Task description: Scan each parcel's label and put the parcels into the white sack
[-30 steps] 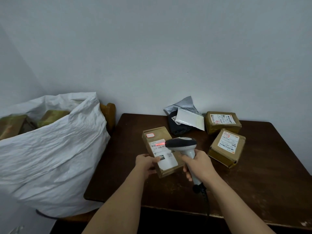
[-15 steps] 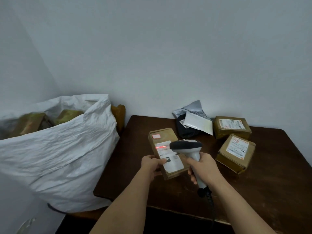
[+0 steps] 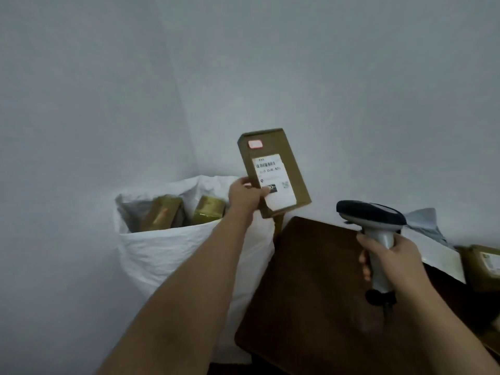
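Note:
My left hand point(image 3: 244, 197) grips a brown cardboard parcel point(image 3: 273, 169) by its lower left corner and holds it in the air, label facing me, above the right rim of the white sack point(image 3: 173, 255). The sack stands open at the left of the table, with two brown parcels point(image 3: 184, 215) showing inside. My right hand point(image 3: 389, 262) grips the handle of the grey and black barcode scanner point(image 3: 370, 215) over the dark wooden table point(image 3: 305, 282). No red beam shows on the label.
A grey plastic mailer point(image 3: 424, 223) and a brown box point(image 3: 484, 263) lie on the table at the right edge of view. A wooden chair back point(image 3: 278, 226) shows between sack and table. Bare wall fills the upper view.
My left hand has lifted the parcel off the table and carried it up and left toward the sack. The scanner has drawn away from the label, and my view has swung left.

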